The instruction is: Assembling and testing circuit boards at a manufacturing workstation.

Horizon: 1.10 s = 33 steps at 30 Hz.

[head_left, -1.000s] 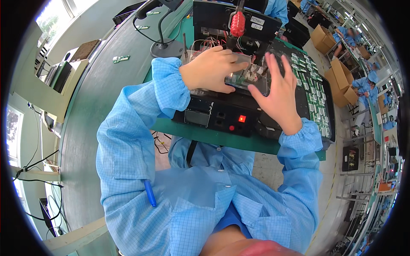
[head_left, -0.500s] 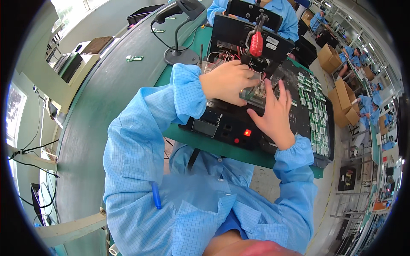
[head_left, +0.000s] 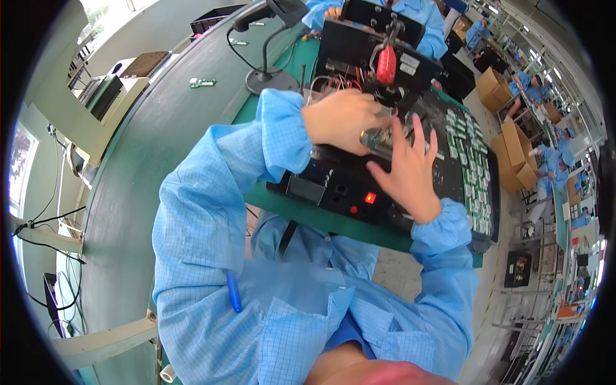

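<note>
Two small white rectangular stickers [head_left: 408,68], one just above the other, showed on the right-hand part of an upright, flat black panel [head_left: 346,46]. The dark print on both was too small and blurred to make out.

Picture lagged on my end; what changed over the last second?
The view shifted. The right hand moved left, closer to the left hand; no clear grasp or release shows. A co-worker's hand came into view by the upright black panel. Unchanged: the left hand at the clear fixture cover, the red switch lit, the circuit boards in rows.
</note>
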Tool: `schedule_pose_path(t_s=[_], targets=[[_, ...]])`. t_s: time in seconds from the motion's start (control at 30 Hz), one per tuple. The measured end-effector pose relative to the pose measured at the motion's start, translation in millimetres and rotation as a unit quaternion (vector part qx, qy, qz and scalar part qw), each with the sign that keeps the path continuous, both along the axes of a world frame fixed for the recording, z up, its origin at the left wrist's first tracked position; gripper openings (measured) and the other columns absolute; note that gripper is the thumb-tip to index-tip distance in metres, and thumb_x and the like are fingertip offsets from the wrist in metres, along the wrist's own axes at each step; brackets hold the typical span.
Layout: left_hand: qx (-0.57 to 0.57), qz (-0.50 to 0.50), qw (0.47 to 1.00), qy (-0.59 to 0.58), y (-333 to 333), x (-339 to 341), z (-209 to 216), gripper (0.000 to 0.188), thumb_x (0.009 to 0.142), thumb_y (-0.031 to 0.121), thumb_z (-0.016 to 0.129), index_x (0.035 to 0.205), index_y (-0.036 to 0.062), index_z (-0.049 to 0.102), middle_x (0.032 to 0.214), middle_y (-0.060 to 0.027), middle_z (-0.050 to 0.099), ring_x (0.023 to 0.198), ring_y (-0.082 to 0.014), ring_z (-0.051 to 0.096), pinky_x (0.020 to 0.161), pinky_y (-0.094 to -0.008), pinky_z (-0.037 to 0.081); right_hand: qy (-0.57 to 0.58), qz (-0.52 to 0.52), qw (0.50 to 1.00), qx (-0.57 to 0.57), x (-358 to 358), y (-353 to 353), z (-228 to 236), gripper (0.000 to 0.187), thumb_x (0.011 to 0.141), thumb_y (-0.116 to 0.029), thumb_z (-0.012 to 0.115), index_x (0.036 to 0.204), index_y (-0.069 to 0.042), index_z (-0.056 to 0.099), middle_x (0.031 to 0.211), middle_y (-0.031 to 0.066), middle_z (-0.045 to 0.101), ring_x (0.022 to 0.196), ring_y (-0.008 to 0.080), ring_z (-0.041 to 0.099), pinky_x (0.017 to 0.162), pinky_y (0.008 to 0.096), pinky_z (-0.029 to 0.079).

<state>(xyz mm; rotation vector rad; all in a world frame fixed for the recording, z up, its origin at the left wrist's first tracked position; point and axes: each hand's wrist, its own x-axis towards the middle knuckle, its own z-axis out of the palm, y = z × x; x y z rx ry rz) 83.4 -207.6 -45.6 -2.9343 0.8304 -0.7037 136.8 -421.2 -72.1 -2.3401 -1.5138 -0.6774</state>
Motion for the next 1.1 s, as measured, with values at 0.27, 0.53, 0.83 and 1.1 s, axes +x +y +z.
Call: schedule_pose_path(t_s=[0.27, 0.53, 0.83, 1.1], targets=[[0.007, 0.013, 0.999, 0.039, 7.6, -2.8, -6.8, 0.078, 0.067, 0.046, 0.080, 0.134, 0.0114, 0.058, 0.108, -0.0101, 0.061, 0.104, -0.0290, 0.060, 0.083, -0.0400, 0.054, -0.007, 0.031, 0.997, 0.077, 13.9, -0.3, -2.0, 0.084, 0.077, -0.036, 0.077, 0.144, 0.000, 0.042, 0.140, 0.0145, 0.053, 0.143, 0.0412, 0.028, 0.113, 0.0609, 0.016], [0.010, 0.032, 0.997, 0.065, 4.4, -9.7, -3.5, 0.082, 0.066, 0.041, 0.082, 0.138, 0.0119, 0.054, 0.113, -0.0111, 0.061, 0.106, -0.0299, 0.060, 0.089, -0.0402, 0.052, 0.024, 0.007, 1.000, -0.008, 6.0, 0.5, -4.0, 0.090, 0.074, -0.036, 0.079, 0.146, -0.001, 0.039, 0.142, 0.0185, 0.051, 0.143, 0.0422, 0.027, 0.115, 0.0590, 0.016], [0.016, 0.031, 0.998, 0.046, 7.1, -10.1, -6.4, 0.084, 0.066, 0.040, 0.082, 0.140, 0.0126, 0.052, 0.107, -0.0107, 0.061, 0.104, -0.0297, 0.060, 0.089, -0.0398, 0.051, 0.033, 0.019, 0.999, 0.006, 12.2, -0.2, -2.9, 0.091, 0.073, -0.032, 0.081, 0.147, -0.002, 0.037, 0.145, 0.0158, 0.049, 0.144, 0.0423, 0.025, 0.114, 0.0584, 0.019], [0.010, 0.026, 0.999, 0.046, 5.8, -10.0, -6.1, 0.082, 0.067, 0.039, 0.082, 0.139, 0.0127, 0.052, 0.108, -0.0106, 0.061, 0.105, -0.0294, 0.060, 0.089, -0.0398, 0.052, 0.044, 0.004, 0.998, 0.037, 11.1, 0.2, -11.0, 0.085, 0.075, -0.035, 0.079, 0.144, -0.004, 0.041, 0.134, 0.0180, 0.058, 0.143, 0.0426, 0.028, 0.113, 0.0565, 0.022]])
